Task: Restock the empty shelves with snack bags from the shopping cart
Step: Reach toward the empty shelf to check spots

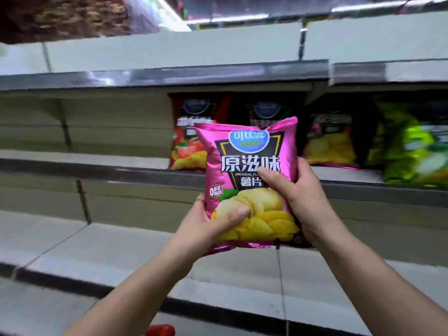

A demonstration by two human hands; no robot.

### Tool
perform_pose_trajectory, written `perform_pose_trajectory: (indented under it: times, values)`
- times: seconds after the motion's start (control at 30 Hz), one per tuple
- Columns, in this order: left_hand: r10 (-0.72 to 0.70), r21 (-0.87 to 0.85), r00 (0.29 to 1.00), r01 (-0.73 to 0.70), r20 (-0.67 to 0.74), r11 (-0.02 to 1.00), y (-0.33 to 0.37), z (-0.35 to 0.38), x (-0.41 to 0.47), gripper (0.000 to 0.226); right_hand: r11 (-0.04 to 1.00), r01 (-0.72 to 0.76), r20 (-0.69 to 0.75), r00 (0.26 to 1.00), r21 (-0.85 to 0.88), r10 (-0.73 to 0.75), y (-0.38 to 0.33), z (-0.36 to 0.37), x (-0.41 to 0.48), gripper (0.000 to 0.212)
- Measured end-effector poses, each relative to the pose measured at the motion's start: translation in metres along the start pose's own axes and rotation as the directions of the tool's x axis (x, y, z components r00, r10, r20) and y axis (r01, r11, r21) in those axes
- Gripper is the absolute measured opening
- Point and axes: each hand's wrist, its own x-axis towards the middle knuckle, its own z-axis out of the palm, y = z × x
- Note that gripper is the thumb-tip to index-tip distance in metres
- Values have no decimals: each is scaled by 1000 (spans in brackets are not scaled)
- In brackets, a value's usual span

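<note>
Pink potato chip bag (249,166) held upright before middle shelf (84,163); left hand (213,224) grips its lower corner, right hand (298,197) clasps its side.

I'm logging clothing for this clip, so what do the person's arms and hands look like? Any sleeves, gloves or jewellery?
The left arm and right arm are bare, with no sleeve, watch or bracelet in view. No gloves. The left hand wears a thin ring on one finger; the right hand shows none.
</note>
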Motion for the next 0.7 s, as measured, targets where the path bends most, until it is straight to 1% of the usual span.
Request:
perform_pose_trajectory:
  times: [0.07, 0.1, 0.17, 0.23, 0.3, 0.33, 0.4, 0.43, 0.47, 0.5, 0.53, 0.57, 0.6, 0.67, 0.7]
  values:
    - [7, -1, 996, -6, 86, 1000, 6, 22, 11, 64, 1000, 7, -103, 995, -29, -10, -11, -26, -4, 75]
    - [3, 4, 993, -4, 122, 1000, 7, 33, 18, 65, 999, 5, -142, 990, -40, -11, -16, -42, -4, 78]
    - [-28, 31, 980, 22, 196, 999, 15, 58, 30, 75, 997, -26, -190, 982, -71, 12, -24, -73, 1, 82]
    - [-55, 82, 964, 35, 259, 996, 23, 82, 48, 90, 991, -81, -216, 975, -106, 57, -33, -101, 12, 91]
    - [-98, 128, 950, 62, 297, 990, 33, 103, 68, 105, 988, -119, -236, 967, -96, 94, -39, -124, 27, 100]
    - [-133, 132, 942, 96, 308, 987, 40, 113, 77, 104, 985, -140, -246, 963, -100, 111, -43, -133, 34, 102]
    - [-179, 144, 929, 139, 324, 980, 53, 128, 95, 87, 972, -192, -279, 949, -132, 150, -47, -146, 51, 102]
    - [-192, 174, 927, 142, 321, 975, 57, 133, 105, 77, 966, -220, -289, 942, -137, 174, -47, -152, 61, 108]
    - [-200, 208, 930, 139, 308, 968, 61, 137, 114, 69, 959, -246, -276, 940, -138, 201, -47, -155, 69, 121]
    - [-198, 232, 934, 130, 296, 964, 63, 140, 123, 65, 955, -261, -259, 941, -138, 220, -46, -159, 78, 134]
    - [-197, 241, 937, 129, 289, 962, 65, 141, 130, 66, 955, -265, -246, 942, -134, 227, -46, -161, 84, 141]
    - [-202, 238, 939, 136, 278, 962, 65, 143, 137, 66, 958, -261, -226, 946, -117, 230, -43, -164, 92, 143]
    - [-198, 220, 943, 140, 268, 965, 65, 145, 142, 62, 962, -253, -212, 950, -98, 228, -39, -167, 99, 141]
    - [-167, 220, 958, 115, 235, 969, 60, 149, 148, 49, 972, -228, -209, 955, -62, 211, -36, -167, 104, 122]
    - [-147, 223, 966, 99, 212, 970, 56, 152, 151, 51, 976, -212, -207, 958, -45, 198, -32, -168, 108, 110]
